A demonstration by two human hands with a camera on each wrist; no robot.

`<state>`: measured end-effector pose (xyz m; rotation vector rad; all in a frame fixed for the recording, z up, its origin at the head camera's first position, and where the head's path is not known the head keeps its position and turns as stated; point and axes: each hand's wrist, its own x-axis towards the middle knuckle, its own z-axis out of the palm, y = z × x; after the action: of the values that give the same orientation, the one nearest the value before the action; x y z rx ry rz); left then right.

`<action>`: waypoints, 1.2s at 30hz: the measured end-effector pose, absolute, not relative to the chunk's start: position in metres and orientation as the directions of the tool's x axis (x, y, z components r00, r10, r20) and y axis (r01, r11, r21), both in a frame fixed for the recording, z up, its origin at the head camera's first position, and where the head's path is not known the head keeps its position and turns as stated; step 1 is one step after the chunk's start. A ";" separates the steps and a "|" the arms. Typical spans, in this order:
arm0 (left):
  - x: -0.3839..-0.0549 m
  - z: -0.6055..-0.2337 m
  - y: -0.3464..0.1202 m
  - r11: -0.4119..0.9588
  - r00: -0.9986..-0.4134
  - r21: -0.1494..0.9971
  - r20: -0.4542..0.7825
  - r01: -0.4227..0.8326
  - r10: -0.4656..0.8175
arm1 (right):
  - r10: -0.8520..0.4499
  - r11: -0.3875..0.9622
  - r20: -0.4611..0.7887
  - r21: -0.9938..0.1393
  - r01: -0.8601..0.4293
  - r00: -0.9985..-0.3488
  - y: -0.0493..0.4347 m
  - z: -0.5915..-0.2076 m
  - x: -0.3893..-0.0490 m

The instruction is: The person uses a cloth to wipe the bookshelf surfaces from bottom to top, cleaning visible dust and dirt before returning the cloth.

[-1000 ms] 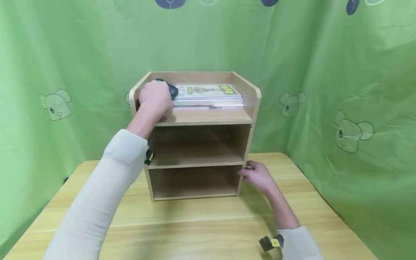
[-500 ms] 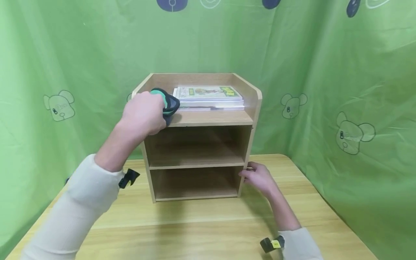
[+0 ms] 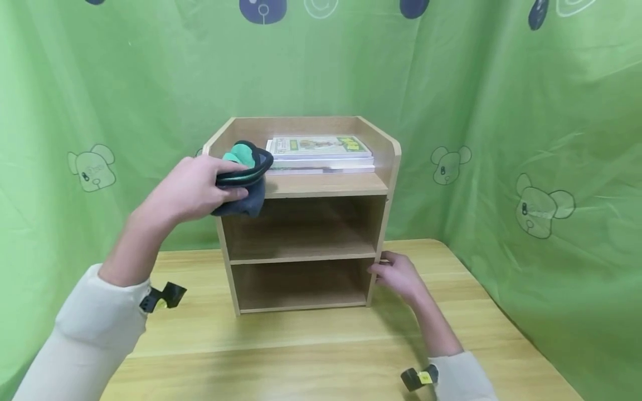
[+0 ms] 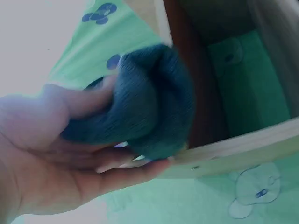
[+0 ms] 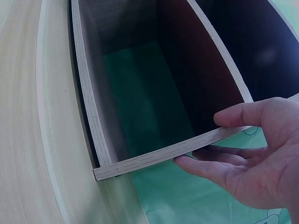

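My left hand (image 3: 195,186) pinches a folded bundle of dark blue-grey cloth (image 3: 251,197) with a green part and black edging, thumb on one side and fingers on the other. The bundle is in front of the upper left corner of a small wooden shelf (image 3: 306,257). In the left wrist view, the cloth (image 4: 135,102) looks knitted and loops over itself. Low on the shelf's right side, my right hand (image 3: 399,277) grips the side panel. The right wrist view shows the thumb (image 5: 233,114) on the panel's inner side and the fingers outside it.
A stack of books (image 3: 321,156) lies on the shelf's top tier, inside its raised sides. Below are two open compartments. The shelf stands on a wooden table (image 3: 311,356), with a green curtain (image 3: 321,72) behind and beside it.
My left hand has come down and left from the top tier, bringing the cloth bundle out past the shelf's front corner. My right hand keeps its hold on the side panel.
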<state>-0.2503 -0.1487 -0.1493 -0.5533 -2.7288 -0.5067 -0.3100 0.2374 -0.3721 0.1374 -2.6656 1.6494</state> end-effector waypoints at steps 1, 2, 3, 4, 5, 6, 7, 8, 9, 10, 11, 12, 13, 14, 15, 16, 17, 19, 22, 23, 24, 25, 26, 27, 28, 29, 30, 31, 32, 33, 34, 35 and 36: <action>-0.251 -0.151 -0.149 0.851 -0.865 0.305 0.410 0.428 0.289 | -0.071 0.442 0.050 -0.894 -0.076 -0.996 0.238 -0.372 -0.310; -0.250 -0.152 -0.149 0.838 -0.850 0.332 0.460 0.432 0.256 | -0.071 0.438 0.050 -0.896 -0.076 -0.996 0.238 -0.372 -0.309; -0.250 -0.152 -0.150 0.830 -0.830 0.351 0.514 0.433 0.216 | -0.069 0.434 0.050 -0.898 -0.075 -0.996 0.238 -0.372 -0.309; -0.250 -0.150 -0.150 0.825 -0.818 0.378 0.551 0.421 0.165 | -0.070 0.434 0.051 -0.897 -0.077 -0.996 0.238 -0.372 -0.308; -0.249 -0.147 -0.151 0.820 -0.806 0.406 0.581 0.403 0.108 | -0.072 0.432 0.050 -0.899 -0.076 -0.996 0.238 -0.372 -0.308; -0.248 -0.142 -0.152 0.820 -0.793 0.428 0.606 0.380 0.051 | -0.074 0.435 0.050 -0.897 -0.078 -0.996 0.238 -0.371 -0.308; -0.246 -0.135 -0.154 0.820 -0.787 0.452 0.617 0.350 -0.004 | -0.076 0.438 0.049 -0.896 -0.077 -0.996 0.238 -0.371 -0.308; -0.246 -0.128 -0.157 0.823 -0.776 0.469 0.629 0.322 -0.055 | -0.076 0.439 0.048 -0.895 -0.077 -0.996 0.237 -0.371 -0.308; -0.245 -0.120 -0.161 0.827 -0.758 0.477 0.645 0.297 -0.100 | -0.077 0.434 0.048 -0.897 -0.077 -0.996 0.236 -0.371 -0.308; -0.245 -0.111 -0.164 0.829 -0.740 0.487 0.657 0.273 -0.142 | -0.076 0.429 0.049 -0.900 -0.077 -0.996 0.236 -0.370 -0.308; -0.246 -0.103 -0.168 0.837 -0.708 0.485 0.682 0.253 -0.182 | -0.072 0.430 0.051 -0.900 -0.077 -0.996 0.236 -0.370 -0.309; -0.247 -0.096 -0.171 0.845 -0.664 0.479 0.714 0.236 -0.219 | -0.068 0.435 0.053 -0.897 -0.077 -0.996 0.237 -0.370 -0.309; -0.248 -0.090 -0.174 0.854 -0.607 0.467 0.754 0.230 -0.249 | -0.065 0.436 0.053 -0.897 -0.076 -0.996 0.237 -0.370 -0.309; -0.250 -0.084 -0.177 0.863 -0.538 0.450 0.797 0.228 -0.274 | -0.064 0.436 0.052 -0.897 -0.075 -0.997 0.237 -0.371 -0.310; -0.252 -0.080 -0.180 0.874 -0.471 0.427 0.835 0.232 -0.283 | -0.064 0.433 0.048 -0.899 -0.071 -0.997 0.237 -0.371 -0.310; -0.253 -0.076 -0.182 0.886 -0.409 0.402 0.867 0.233 -0.285 | -0.064 0.435 0.046 -0.898 -0.069 -0.997 0.238 -0.371 -0.310; -0.255 -0.074 -0.184 0.898 -0.353 0.372 0.894 0.234 -0.278 | -0.064 0.436 0.044 -0.897 -0.068 -0.997 0.238 -0.372 -0.310; -0.259 -0.071 -0.187 0.928 -0.270 0.281 0.939 0.246 -0.212 | -0.069 0.430 0.039 -0.901 -0.065 -0.997 0.239 -0.373 -0.311; -0.265 -0.073 -0.189 0.951 -0.257 0.172 0.961 0.257 -0.104 | -0.068 0.427 0.038 -0.902 -0.063 -0.997 0.239 -0.374 -0.310; -0.268 -0.076 -0.189 0.954 -0.271 0.147 0.960 0.261 -0.074 | -0.069 0.428 0.038 -0.902 -0.064 -0.997 0.239 -0.374 -0.310; -0.270 -0.079 -0.187 0.957 -0.291 0.127 0.956 0.261 -0.048 | -0.068 0.428 0.038 -0.902 -0.063 -0.997 0.239 -0.374 -0.310; -0.272 -0.083 -0.185 0.958 -0.309 0.113 0.951 0.265 -0.027 | -0.067 0.428 0.038 -0.902 -0.063 -0.997 0.239 -0.373 -0.310; -0.273 -0.087 -0.182 0.958 -0.339 0.105 0.941 0.268 -0.008 | -0.066 0.425 0.037 -0.903 -0.062 -0.997 0.239 -0.373 -0.309; -0.275 -0.092 -0.178 0.957 -0.363 0.089 0.932 0.277 0.018 | -0.066 0.423 0.039 -0.904 -0.063 -0.997 0.239 -0.373 -0.309; -0.276 -0.097 -0.174 0.954 -0.381 0.072 0.924 0.290 0.046 | -0.066 0.420 0.039 -0.906 -0.063 -0.997 0.239 -0.373 -0.309; -0.278 -0.103 -0.169 0.950 -0.396 0.054 0.915 0.309 0.077 | -0.065 0.418 0.038 -0.907 -0.062 -0.997 0.239 -0.374 -0.308; -0.278 -0.109 -0.163 0.941 -0.407 0.040 0.907 0.335 0.106 | -0.063 0.415 0.039 -0.908 -0.061 -0.997 0.238 -0.374 -0.308; -0.279 -0.114 -0.157 0.931 -0.420 0.036 0.899 0.363 0.129 | -0.063 0.413 0.038 -0.909 -0.061 -0.997 0.238 -0.375 -0.308; -0.278 -0.119 -0.151 0.922 -0.441 0.043 0.886 0.386 0.143 | -0.062 0.413 0.038 -0.909 -0.061 -0.997 0.238 -0.375 -0.308; -0.278 -0.123 -0.146 0.913 -0.464 0.058 0.873 0.405 0.151 | -0.062 0.413 0.038 -0.909 -0.061 -0.997 0.238 -0.376 -0.308; -0.277 -0.126 -0.142 0.909 -0.507 0.087 0.849 0.408 0.146 | -0.062 0.411 0.037 -0.910 -0.060 -0.997 0.237 -0.376 -0.307; -0.275 -0.128 -0.138 0.906 -0.562 0.129 0.817 0.403 0.134 | -0.063 0.414 0.039 -0.908 -0.061 -0.997 0.236 -0.377 -0.307; -0.273 -0.130 -0.136 0.907 -0.619 0.171 0.776 0.384 0.116 | -0.062 0.420 0.041 -0.905 -0.063 -0.997 0.236 -0.376 -0.307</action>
<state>-0.2732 -0.1357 -0.1295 -0.3551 -2.2257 -0.4093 -0.3073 0.2359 -0.3765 0.1161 -2.6460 1.6873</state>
